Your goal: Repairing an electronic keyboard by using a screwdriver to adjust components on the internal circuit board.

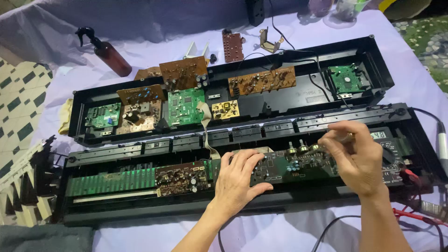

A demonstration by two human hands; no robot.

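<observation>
Left hand (pixel 238 179) spread flat on a dark circuit board (pixel 298 164), right hand (pixel 357 156) grip pinching a slim tool (pixel 344 137) above it.

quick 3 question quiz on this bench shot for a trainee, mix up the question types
1. True or false: the left hand rests flat on the dark circuit board in the near black case.
2. Which thing stands at the far left of the lilac cloth? A) brown spray bottle B) kettle C) lamp
3. What does the right hand pinch above the board?

Key: 1 true. 2 A. 3 A thin tool; its kind cannot be told.
</observation>
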